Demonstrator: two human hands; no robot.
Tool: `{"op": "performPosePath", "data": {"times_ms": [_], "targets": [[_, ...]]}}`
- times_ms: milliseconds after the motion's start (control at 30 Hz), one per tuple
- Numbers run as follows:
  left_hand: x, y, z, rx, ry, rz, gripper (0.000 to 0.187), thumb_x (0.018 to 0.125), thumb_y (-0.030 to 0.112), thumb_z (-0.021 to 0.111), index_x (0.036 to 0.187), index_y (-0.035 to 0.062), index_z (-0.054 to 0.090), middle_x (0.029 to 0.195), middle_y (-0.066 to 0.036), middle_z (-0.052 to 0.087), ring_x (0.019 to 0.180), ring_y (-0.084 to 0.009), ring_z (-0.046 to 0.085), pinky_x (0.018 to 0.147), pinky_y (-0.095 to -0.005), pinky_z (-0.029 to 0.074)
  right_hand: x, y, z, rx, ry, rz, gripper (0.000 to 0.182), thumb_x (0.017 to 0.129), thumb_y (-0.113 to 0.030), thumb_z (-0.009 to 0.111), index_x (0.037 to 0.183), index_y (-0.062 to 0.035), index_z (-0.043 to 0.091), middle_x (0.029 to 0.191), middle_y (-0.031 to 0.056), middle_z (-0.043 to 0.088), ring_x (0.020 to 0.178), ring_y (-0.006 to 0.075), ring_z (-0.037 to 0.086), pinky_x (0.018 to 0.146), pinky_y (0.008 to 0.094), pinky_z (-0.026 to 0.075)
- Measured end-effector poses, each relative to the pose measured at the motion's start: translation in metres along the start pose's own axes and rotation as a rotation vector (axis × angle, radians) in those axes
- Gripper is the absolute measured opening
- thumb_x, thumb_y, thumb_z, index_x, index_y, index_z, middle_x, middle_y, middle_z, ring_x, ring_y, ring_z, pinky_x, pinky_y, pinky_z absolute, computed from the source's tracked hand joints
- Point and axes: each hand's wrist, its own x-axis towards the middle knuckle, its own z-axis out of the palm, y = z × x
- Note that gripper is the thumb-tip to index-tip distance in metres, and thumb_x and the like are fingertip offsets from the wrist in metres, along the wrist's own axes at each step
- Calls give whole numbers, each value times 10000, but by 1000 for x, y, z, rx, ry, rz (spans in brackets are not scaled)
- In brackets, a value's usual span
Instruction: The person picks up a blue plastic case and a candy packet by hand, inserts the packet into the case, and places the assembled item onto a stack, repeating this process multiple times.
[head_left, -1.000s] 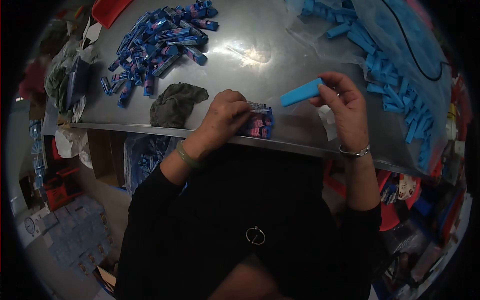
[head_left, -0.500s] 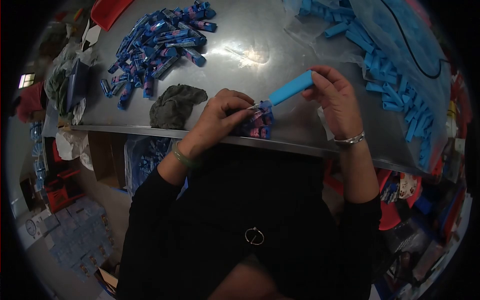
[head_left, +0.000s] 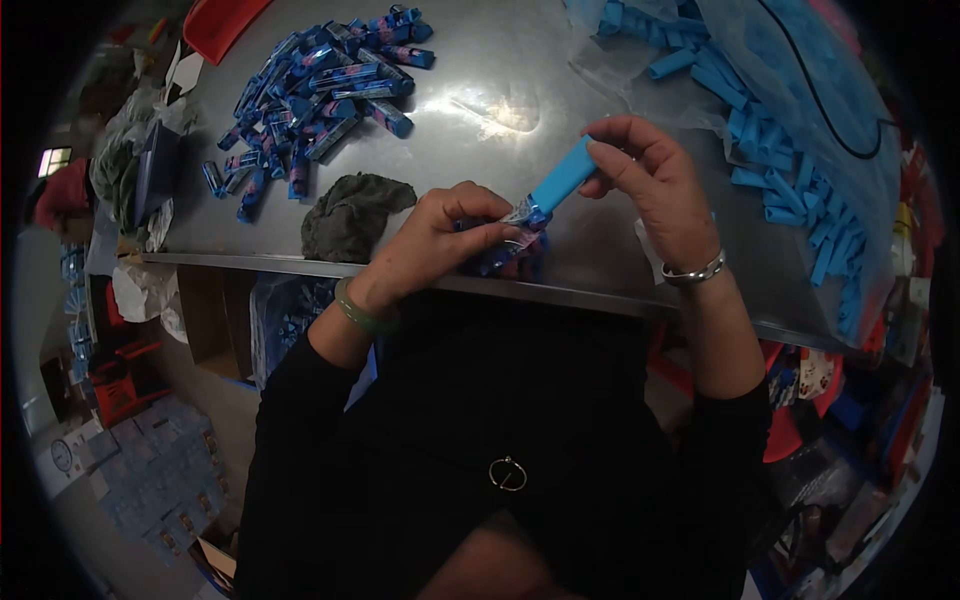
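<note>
My right hand [head_left: 655, 195] pinches a plain blue stick [head_left: 562, 178] by its upper end, tilted down to the left. Its lower end enters a clear printed sleeve [head_left: 521, 213] that my left hand [head_left: 438, 240] holds by thumb and fingers. Under my left hand lies a small stack of printed sleeves [head_left: 508, 258] near the front edge of the metal table [head_left: 500, 110].
A heap of wrapped printed sticks [head_left: 310, 90] lies at the back left, a dark rag [head_left: 352, 213] beside my left hand. Several bare blue sticks [head_left: 790, 170] spill from a clear plastic bag at the right. A red tray [head_left: 215, 20] sits at the far left corner.
My right hand has brought the blue stick left and down until its tip meets the sleeve. My left hand has lifted one sleeve off the stack.
</note>
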Motion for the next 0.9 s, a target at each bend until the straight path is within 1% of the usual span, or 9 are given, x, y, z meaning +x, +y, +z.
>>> {"op": "performPosePath", "data": {"times_ms": [67,167,367,433,467,633,767,833,900], "targets": [[1,13,1,-326,-42,-305,166,853,85,679,1003,14,679,976,-56,678,883,-118,624,797,-254,490,-3,-2,9,-16,8,-47,242,910,-179,638,1066,1,594,916,76,648,775,117,662,670,226,540],[2,14,14,-434,88,-226,155,875,127,672,990,23,680,867,-20,687,798,-64,622,726,-212,504,-6,-2,20,22,48,-92,202,899,-143,647,1044,-13,593,916,53,637,767,103,640,679,218,522],[0,11,23,-828,69,-296,238,925,184,616,1083,8,639,901,-36,685,816,-88,639,744,-230,525,-17,8,22,-482,-44,-284,296,814,-235,733,1016,-58,608,947,55,625,904,167,574,797,304,472],[0,13,25,-868,81,-287,253,935,196,602,1101,8,631,924,-44,682,826,-94,642,750,-232,526,-24,3,28,-667,-103,-342,531,713,-302,803,1120,-66,556,1117,117,580,1090,248,520,917,378,423],[0,13,26,-906,87,-278,268,944,208,588,1118,8,624,946,-51,680,836,-100,645,757,-234,527,-28,4,33,-669,-106,-347,531,713,-302,803,1120,-66,556,1117,117,580,1090,248,520,917,378,423],[-1,23,31,-972,92,-281,317,959,256,567,1149,6,613,935,-49,664,832,-96,633,767,-234,520,-40,15,50,-951,-28,-456,956,563,-275,870,1321,-71,325,1385,182,379,1256,352,410,1063,452,273],[-2,19,34,-983,20,-241,335,965,318,538,1086,11,591,907,-58,629,797,-113,613,738,-227,502,-40,19,54,-904,-6,-511,935,560,-236,863,1313,-71,333,1385,184,384,1256,346,414,1066,447,276],[-3,16,36,-1035,1,-217,354,969,312,535,1135,3,585,903,-51,635,797,-105,616,748,-224,507,-42,19,55,-862,-37,-540,916,547,-150,852,1298,-22,342,1399,194,392,1237,338,419,981,380,422],[-3,16,38,-1087,-18,-193,378,973,305,533,1185,-4,580,899,-43,642,797,-96,619,757,-221,513,-42,19,55,-861,-41,-546,910,553,-143,850,1297,-23,341,1399,198,389,1235,340,419,968,370,435]]}}
